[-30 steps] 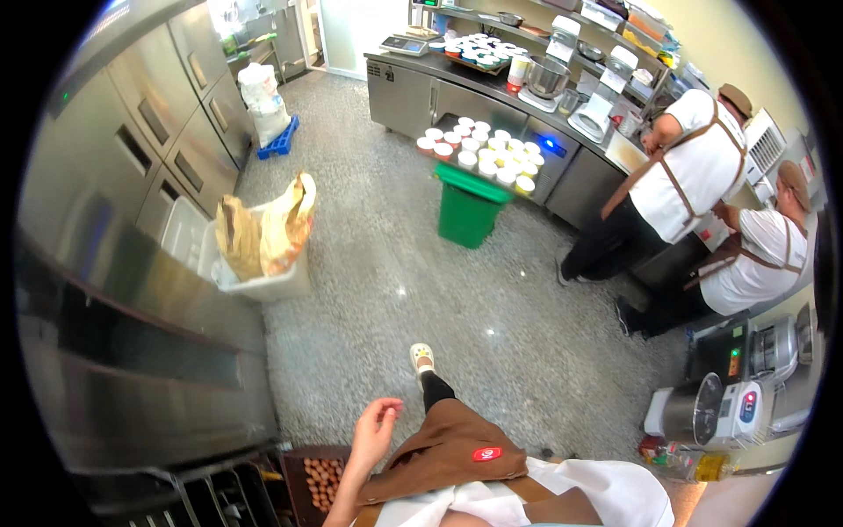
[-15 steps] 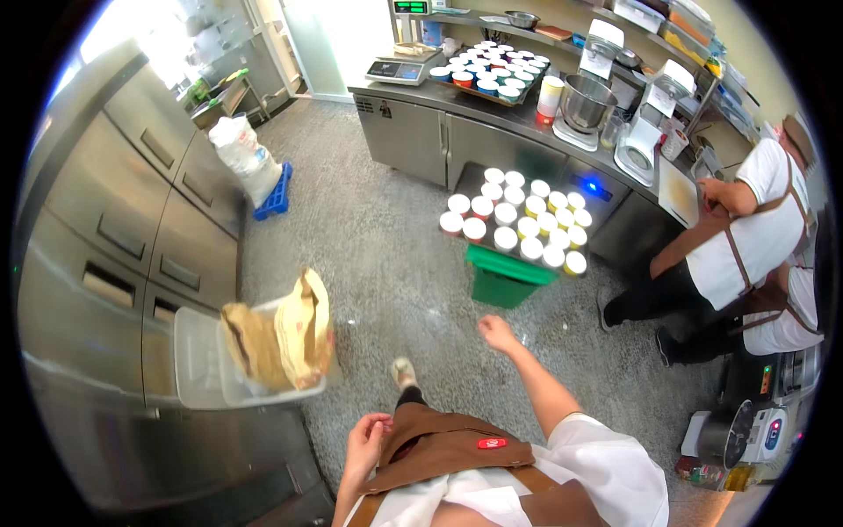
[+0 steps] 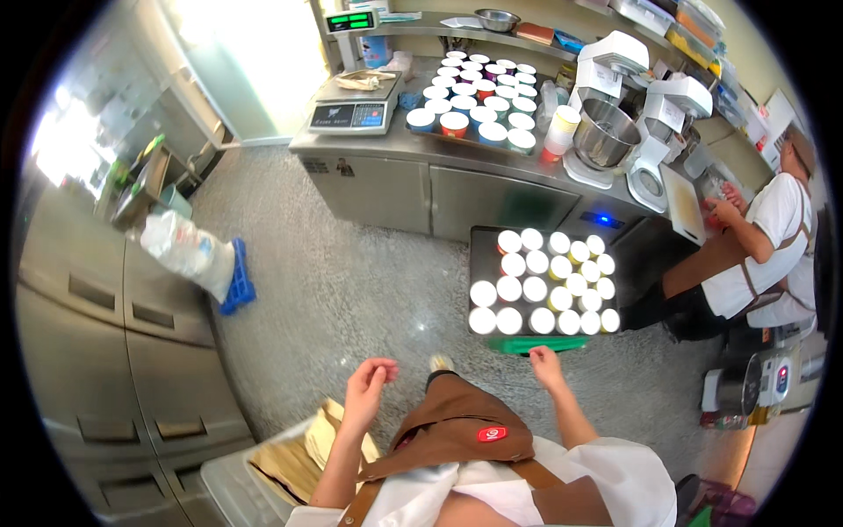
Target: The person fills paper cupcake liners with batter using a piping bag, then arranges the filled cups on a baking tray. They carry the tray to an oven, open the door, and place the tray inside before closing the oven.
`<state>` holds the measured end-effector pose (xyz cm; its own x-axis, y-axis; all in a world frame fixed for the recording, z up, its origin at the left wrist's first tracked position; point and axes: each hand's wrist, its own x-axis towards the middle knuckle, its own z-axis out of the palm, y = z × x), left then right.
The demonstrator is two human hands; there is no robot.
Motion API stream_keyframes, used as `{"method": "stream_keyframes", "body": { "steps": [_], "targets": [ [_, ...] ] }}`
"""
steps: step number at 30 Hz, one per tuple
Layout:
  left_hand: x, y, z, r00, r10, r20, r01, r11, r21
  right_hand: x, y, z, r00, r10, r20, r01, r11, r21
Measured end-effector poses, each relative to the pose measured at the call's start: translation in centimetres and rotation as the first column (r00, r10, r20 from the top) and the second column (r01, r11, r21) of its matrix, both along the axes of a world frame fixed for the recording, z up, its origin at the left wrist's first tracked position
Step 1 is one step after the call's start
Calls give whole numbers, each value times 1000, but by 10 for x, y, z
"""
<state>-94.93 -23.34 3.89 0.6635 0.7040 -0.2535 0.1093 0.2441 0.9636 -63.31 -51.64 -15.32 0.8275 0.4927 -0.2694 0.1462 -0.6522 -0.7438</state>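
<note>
My left hand [image 3: 369, 388] is in the air over the floor, thumb and fingers loosely apart, holding nothing. My right hand [image 3: 546, 366] is just in front of the green bin [image 3: 537, 344], its fingers curled in and nothing visible in them. On top of the bin lies a dark baking tray [image 3: 488, 263] carrying several paper cups [image 3: 535, 289] with white tops, some with red and some with yellow sides. From this view I cannot tell whether my right hand touches the bin.
Another tray of white-topped cups [image 3: 479, 114] stands on the steel counter [image 3: 369, 180], between a scale [image 3: 351, 116] and stand mixers [image 3: 604, 132]. A co-worker [image 3: 762, 230] works at the right. Steel cabinets [image 3: 79, 351] line the left. A plastic tub [image 3: 230, 492] with paper sacks stands beside me, lower left.
I have moved forward, so the tray on the bin and the counter are closer. The tub with sacks has slipped toward the lower edge. My left hand has risen in view.
</note>
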Motion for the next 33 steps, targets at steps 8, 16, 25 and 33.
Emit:
{"method": "stream_keyframes", "body": {
  "steps": [8,16,25,33],
  "targets": [
    [121,225,12,985,-131,-110,138,988,65,83,283,-20,958,-221,-184,282,848,448],
    [294,419,35,930,-365,-55,367,929,41,187,472,107,786,-340,-516,617,467,633],
    [628,626,-39,947,-321,3,320,945,68,256,575,91,540,-567,-621,809,147,569],
    [798,692,-101,834,-517,-191,517,854,-56,283,612,72,179,-723,-668,853,-224,471]
  ]
}}
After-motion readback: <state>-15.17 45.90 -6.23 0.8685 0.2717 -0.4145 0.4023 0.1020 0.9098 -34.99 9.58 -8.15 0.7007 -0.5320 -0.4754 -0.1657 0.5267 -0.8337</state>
